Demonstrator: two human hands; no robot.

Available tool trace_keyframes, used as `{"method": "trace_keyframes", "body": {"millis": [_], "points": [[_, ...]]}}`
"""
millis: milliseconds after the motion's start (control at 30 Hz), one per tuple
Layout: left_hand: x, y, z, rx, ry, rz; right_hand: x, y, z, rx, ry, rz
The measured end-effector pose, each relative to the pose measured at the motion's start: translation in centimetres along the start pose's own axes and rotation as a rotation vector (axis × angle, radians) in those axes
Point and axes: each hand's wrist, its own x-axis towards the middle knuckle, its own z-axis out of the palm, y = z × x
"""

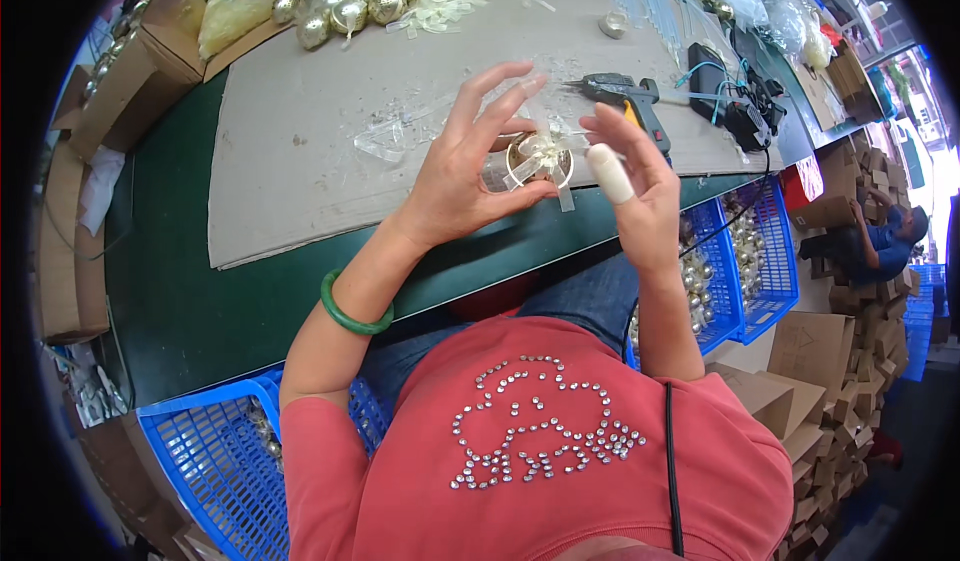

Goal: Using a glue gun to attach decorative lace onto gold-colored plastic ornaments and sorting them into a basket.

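Note:
My left hand curls its fingers and thumb around a small gold ball ornament, holding it over the front edge of the cardboard sheet. A pale cream ribbon bow sits on top of the ball, its sheer tails sticking out to the sides and toward me. Just right of the ball is my right hand, fingers bent and apart from the thumb, which wears a white cover. Nothing shows clearly between them. Beyond that hand, a dark glue gun with a yellow trigger lies on the cardboard.
A cardboard sheet covers much of the green table. Gold balls with ribbons pile up at the back. Loose clear ribbon lies left. Black adapters and cables sit right. Blue baskets flank me; a co-worker handles boxes.

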Motion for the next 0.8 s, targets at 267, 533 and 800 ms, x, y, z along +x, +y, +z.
{"method": "trace_keyframes", "body": {"millis": [267, 533, 800], "points": [[-0.3, 0.4, 0.3, 0.219, -0.068, 0.151, -0.7, 0.6, 1.7, 0.16, -0.047, 0.136], [-0.5, -0.1, 1.0, 0.057, 0.004, 0.042, -0.3, 1.3, 0.9, 0.28, -0.049, 0.174], [-1.8, 0.8, 2.1, 0.035, -0.168, 0.234, -5.8, -1.9, -8.0, -0.067, -0.085, 0.477]]}}
